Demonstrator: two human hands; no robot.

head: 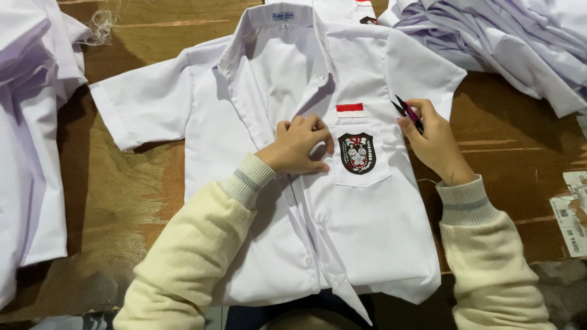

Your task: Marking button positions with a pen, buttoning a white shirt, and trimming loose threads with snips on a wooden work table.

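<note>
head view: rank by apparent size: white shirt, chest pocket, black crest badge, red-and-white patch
1. white shirt
2. chest pocket
3. black crest badge
4. red-and-white patch
All lie on the same flat shirt, so nearness hardly skews it.
</note>
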